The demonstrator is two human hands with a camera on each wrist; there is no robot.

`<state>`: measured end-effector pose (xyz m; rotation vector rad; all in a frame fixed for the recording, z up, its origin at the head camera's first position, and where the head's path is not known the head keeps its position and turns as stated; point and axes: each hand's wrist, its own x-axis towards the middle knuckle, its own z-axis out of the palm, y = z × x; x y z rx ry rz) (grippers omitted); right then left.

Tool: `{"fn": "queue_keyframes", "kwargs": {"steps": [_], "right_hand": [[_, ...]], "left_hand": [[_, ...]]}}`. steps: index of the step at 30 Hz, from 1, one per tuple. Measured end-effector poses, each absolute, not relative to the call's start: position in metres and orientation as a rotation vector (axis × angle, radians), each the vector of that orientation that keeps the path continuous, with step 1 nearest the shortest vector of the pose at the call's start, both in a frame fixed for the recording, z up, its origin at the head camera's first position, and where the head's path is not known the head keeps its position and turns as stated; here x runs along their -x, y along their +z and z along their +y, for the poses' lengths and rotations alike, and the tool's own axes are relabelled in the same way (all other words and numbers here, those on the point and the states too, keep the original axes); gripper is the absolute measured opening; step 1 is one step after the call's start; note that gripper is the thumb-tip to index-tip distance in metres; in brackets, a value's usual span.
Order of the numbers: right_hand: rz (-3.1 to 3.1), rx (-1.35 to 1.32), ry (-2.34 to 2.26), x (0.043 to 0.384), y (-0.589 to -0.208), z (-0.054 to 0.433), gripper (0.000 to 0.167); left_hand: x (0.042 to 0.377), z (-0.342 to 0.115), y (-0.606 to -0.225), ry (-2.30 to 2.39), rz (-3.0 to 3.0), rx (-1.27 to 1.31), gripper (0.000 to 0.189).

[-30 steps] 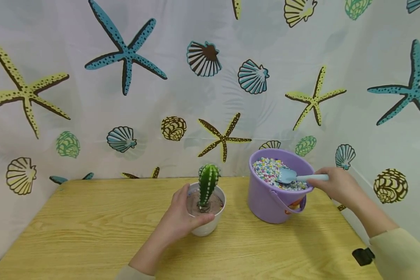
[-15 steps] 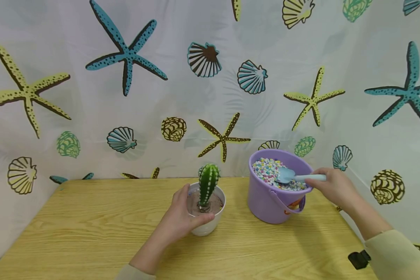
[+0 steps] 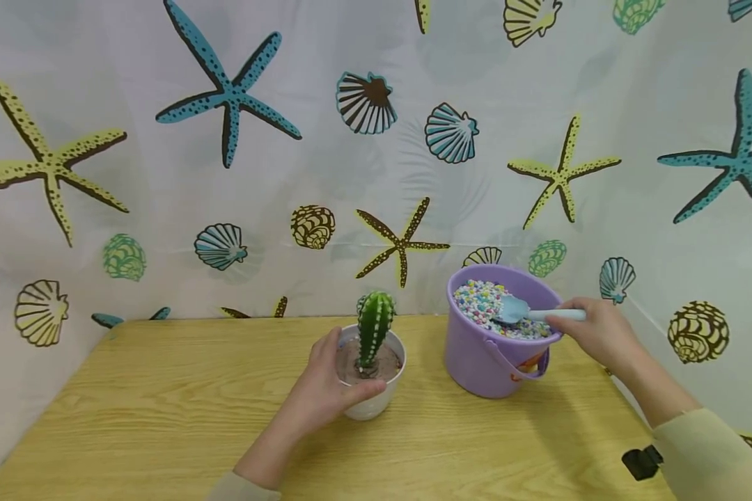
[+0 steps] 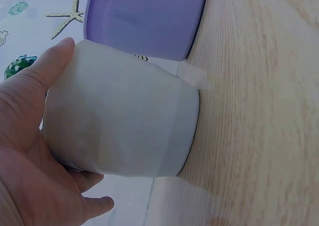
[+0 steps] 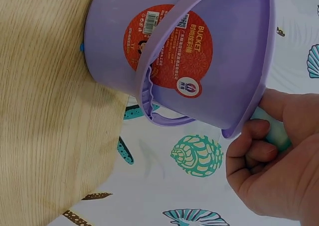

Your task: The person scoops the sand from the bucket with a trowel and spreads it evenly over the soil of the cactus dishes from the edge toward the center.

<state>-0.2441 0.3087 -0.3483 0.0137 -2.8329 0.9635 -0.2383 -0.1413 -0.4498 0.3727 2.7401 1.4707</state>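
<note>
A green cactus (image 3: 372,327) stands upright in a white pot (image 3: 373,406) on the wooden table. My left hand (image 3: 318,391) holds the pot from its left side, the thumb across the front and the fingers round the back. In the left wrist view the pot (image 4: 122,114) fills the middle. To its right is a purple bucket (image 3: 473,362) partly filled with small multicoloured beads (image 3: 473,300). A light blue toy shovel (image 3: 514,310) lies with its blade in the beads. At the bucket's right rim, my right hand (image 3: 601,335) grips the shovel's handle with curled fingers.
The bucket's hinged handle (image 3: 514,369) hangs down at its front right. A curtain (image 3: 326,174) printed with starfish and shells closes off the back and right side. A small black object (image 3: 642,462) sits beside my right sleeve (image 3: 711,452).
</note>
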Motion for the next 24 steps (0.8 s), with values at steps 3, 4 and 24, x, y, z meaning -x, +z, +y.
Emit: {"fn": "queue_keyframes", "kwargs": {"steps": [3, 4, 24], "right_hand": [[-2.828, -0.01, 0.987, 0.244, -0.35, 0.311, 0.045], [-2.824, -0.009, 0.993, 0.244, -0.35, 0.311, 0.046], [-2.706, 0.003, 1.195, 0.262, -0.366, 0.321, 0.061]], "left_hand": [[0.239, -0.14, -0.45, 1.469, 2.741, -0.363, 0.133], [0.239, -0.139, -0.449, 1.472, 2.738, -0.359, 0.133], [0.247, -0.134, -0.447, 1.49, 2.74, -0.322, 0.131]]}}
